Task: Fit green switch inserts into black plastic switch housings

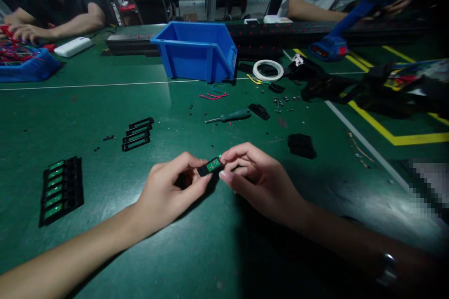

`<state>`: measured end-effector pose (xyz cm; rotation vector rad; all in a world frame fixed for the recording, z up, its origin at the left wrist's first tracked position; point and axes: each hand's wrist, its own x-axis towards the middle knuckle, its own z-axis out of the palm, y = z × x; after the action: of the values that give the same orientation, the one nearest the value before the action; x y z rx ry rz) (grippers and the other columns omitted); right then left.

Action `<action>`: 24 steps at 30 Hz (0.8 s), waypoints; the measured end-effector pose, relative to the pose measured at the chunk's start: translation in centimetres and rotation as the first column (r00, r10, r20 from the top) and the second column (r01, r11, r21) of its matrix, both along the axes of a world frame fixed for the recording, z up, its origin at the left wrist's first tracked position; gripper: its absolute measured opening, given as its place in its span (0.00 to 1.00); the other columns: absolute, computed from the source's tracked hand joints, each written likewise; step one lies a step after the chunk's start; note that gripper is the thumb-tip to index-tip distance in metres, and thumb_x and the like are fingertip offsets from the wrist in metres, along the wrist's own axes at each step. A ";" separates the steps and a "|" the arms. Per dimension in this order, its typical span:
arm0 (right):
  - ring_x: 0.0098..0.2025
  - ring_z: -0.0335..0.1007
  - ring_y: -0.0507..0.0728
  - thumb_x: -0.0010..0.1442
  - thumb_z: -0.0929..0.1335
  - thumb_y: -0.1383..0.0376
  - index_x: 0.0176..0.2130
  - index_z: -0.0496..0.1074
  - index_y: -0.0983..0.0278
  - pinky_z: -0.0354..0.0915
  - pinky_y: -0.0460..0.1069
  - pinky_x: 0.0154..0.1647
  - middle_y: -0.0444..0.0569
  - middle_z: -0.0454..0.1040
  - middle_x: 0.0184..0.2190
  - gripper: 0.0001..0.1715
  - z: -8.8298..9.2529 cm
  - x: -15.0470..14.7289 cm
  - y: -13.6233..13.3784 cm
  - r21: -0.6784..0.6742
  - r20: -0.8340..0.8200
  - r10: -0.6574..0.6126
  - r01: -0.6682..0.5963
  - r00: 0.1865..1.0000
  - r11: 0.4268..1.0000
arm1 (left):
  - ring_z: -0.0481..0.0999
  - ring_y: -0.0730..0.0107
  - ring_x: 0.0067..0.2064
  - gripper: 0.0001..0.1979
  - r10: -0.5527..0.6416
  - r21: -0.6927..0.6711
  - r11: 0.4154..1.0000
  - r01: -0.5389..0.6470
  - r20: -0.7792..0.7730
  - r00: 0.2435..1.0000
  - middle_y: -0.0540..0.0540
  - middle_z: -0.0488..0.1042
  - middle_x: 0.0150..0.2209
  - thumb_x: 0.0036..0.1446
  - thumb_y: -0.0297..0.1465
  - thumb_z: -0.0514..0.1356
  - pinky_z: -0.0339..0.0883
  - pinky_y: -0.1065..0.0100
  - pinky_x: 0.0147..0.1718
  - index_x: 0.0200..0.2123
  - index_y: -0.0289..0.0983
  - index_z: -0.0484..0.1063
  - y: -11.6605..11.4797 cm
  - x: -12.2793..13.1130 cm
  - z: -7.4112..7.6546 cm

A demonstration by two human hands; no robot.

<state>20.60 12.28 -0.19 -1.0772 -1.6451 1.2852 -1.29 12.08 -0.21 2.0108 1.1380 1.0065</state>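
Observation:
In the head view, a small black plastic frame (203, 170) with a green circuit board (213, 164) in it is held just above the table. My left hand (175, 180) pinches the frame's left end between thumb and fingers. The bent fingers of my right hand (257, 177) close on the board's right end, with the thumb just below it. To the left lies a row of black frames with green boards (61, 189), side by side. Several bare black frames (137, 134) sit between that row and my hands.
Beyond my hands lie a screwdriver (229, 116), loose screws (280, 101), black parts (300, 145) and red wires (213, 96). A blue bin (196, 58) and a white tape roll (268, 70) stand farther back. Co-workers sit across the table; one holds a blue power tool (351, 23).

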 end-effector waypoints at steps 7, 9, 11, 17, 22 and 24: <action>0.32 0.77 0.53 0.59 0.75 0.59 0.46 0.71 0.64 0.72 0.44 0.28 0.49 0.78 0.38 0.19 0.2 -0.3 -0.5 0.119 0.180 -0.015 -0.007 0.984 0.993 | 0.77 0.75 0.28 0.06 -0.052 0.249 0.964 0.097 -0.178 0.983 0.49 0.79 0.30 0.62 0.29 0.65 0.67 0.75 0.28 0.41 0.35 0.72 -0.5 -0.2 0.0; 0.31 0.76 0.51 0.59 0.75 0.60 0.47 0.71 0.64 0.71 0.43 0.28 0.47 0.78 0.36 0.19 0.3 -0.4 -0.5 0.151 0.213 -0.027 -0.005 0.977 0.989 | 0.78 0.73 0.30 0.06 -0.066 0.288 0.949 0.127 -0.211 0.975 0.47 0.79 0.32 0.63 0.30 0.65 0.68 0.73 0.31 0.41 0.35 0.71 -0.5 -0.3 -0.1; 0.30 0.75 0.50 0.60 0.75 0.61 0.47 0.70 0.64 0.70 0.43 0.27 0.45 0.77 0.35 0.18 0.3 -0.4 -0.5 0.170 0.240 -0.030 -0.012 0.970 0.985 | 0.79 0.71 0.32 0.06 -0.077 0.303 0.941 0.148 -0.233 0.969 0.45 0.80 0.34 0.64 0.30 0.64 0.68 0.71 0.32 0.40 0.35 0.71 -0.5 -0.3 -0.3; 0.30 0.75 0.51 0.61 0.73 0.62 0.47 0.70 0.64 0.70 0.44 0.28 0.47 0.78 0.37 0.16 0.3 -0.3 -0.5 0.155 0.252 -0.018 -0.022 0.967 0.988 | 0.78 0.70 0.33 0.06 -0.094 0.294 0.942 0.162 -0.235 0.968 0.46 0.79 0.35 0.63 0.30 0.65 0.68 0.70 0.33 0.39 0.35 0.70 -0.4 -0.3 -0.3; 0.29 0.73 0.51 0.62 0.71 0.62 0.46 0.71 0.64 0.70 0.46 0.27 0.50 0.77 0.42 0.14 0.1 -0.2 -0.5 0.135 0.248 0.004 -0.039 0.969 0.990 | 0.75 0.72 0.31 0.06 -0.108 0.278 0.944 0.177 -0.247 0.963 0.47 0.77 0.32 0.64 0.30 0.64 0.65 0.70 0.31 0.39 0.35 0.70 -0.2 -0.2 -0.3; 0.28 0.72 0.50 0.61 0.71 0.63 0.47 0.71 0.64 0.70 0.46 0.26 0.50 0.77 0.41 0.14 0.1 -0.2 -0.5 0.124 0.263 0.011 -0.045 0.965 0.991 | 0.73 0.72 0.30 0.06 -0.116 0.277 0.942 0.188 -0.257 0.959 0.48 0.75 0.31 0.64 0.30 0.64 0.64 0.70 0.30 0.39 0.35 0.70 -0.2 -0.2 -0.4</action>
<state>20.43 11.79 -0.04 -1.1873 -1.9180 1.0717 -1.54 11.83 -0.56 2.4764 0.9720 0.9200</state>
